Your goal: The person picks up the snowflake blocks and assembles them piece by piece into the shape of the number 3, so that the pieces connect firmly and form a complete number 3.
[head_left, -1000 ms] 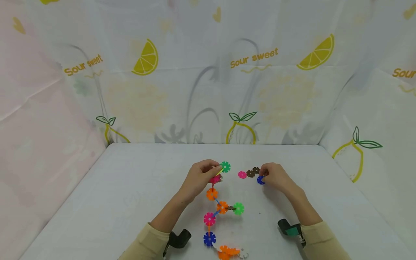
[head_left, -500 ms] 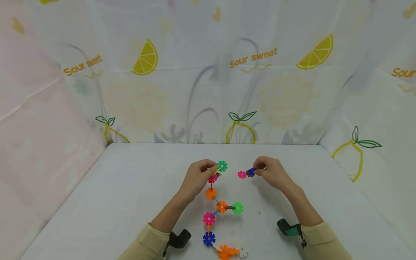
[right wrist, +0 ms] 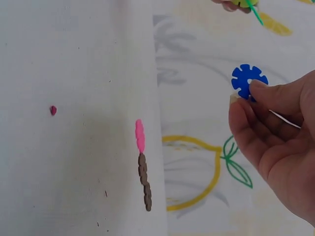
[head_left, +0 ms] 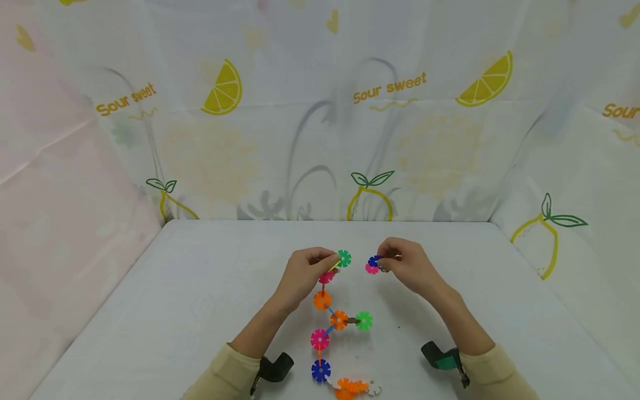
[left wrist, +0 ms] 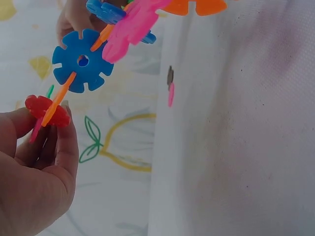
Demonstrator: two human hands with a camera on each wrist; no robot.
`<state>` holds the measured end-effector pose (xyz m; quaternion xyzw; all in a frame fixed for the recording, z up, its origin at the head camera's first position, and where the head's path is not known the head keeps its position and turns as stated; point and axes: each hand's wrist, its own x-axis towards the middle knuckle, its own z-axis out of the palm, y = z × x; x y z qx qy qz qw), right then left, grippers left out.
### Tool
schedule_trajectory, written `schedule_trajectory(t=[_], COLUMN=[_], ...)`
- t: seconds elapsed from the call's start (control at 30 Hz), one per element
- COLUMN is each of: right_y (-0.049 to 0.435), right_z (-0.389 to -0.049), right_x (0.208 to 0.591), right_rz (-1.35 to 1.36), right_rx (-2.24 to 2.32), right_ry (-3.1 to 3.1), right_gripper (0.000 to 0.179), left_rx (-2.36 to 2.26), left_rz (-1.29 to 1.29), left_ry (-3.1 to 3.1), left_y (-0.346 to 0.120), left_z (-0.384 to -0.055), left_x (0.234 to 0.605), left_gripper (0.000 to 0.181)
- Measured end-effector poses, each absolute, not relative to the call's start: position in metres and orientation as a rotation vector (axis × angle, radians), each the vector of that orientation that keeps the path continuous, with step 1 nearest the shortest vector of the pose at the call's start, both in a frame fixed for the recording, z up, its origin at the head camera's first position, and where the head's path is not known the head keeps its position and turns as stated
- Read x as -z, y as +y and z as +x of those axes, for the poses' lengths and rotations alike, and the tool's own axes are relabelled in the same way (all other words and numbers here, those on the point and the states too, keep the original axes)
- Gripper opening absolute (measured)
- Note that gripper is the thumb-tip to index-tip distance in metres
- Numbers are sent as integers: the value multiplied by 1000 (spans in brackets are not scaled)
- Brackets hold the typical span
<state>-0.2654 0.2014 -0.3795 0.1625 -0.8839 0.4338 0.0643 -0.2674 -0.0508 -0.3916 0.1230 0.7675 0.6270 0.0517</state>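
Observation:
In the head view my left hand (head_left: 307,275) pinches the upper end of a chain of slotted plastic snowflake discs, near a green disc (head_left: 344,258). Orange (head_left: 322,300), pink (head_left: 320,339), light green (head_left: 364,320) and dark blue (head_left: 321,370) discs run down from it toward me. The left wrist view has the fingers at a red disc (left wrist: 47,111), linked to a blue disc (left wrist: 82,73). Between thumb and fingers, my right hand (head_left: 412,266) pinches a single blue snowflake disc (right wrist: 243,78), held apart from the chain.
Loose pink (right wrist: 140,135) and brown snowflake discs (right wrist: 142,169) lie in a row on the white table (head_left: 225,289), beneath the right hand. Orange and white pieces (head_left: 346,387) sit at the near edge of view. A lemon-print cloth (head_left: 310,139) stands behind the table.
My right hand has carried the blue disc left, over the brown discs toward the pink one. The left hand still holds the chain, with only slight shifts.

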Motion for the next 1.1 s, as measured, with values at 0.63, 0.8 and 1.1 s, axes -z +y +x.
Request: schedule_trajectory(t=[0.63, 0.8, 1.1], right_y=[181, 178, 172], right_z=[-250, -250, -246], right_x=[370, 372, 375], right_rz=[862, 910, 915], right_rx=[-1301, -1225, -1093], right_ry=[-2356, -2294, -2229], right_gripper=[10, 14, 23], left_rx=[-1912, -1923, -1921], left_rz=[410, 421, 413], left_ry=[2349, 2345, 2379], left_y=[-45, -43, -41], left_z=[-260, -259, -256], left_x=[384, 385, 385], left_gripper=[21, 21, 19])
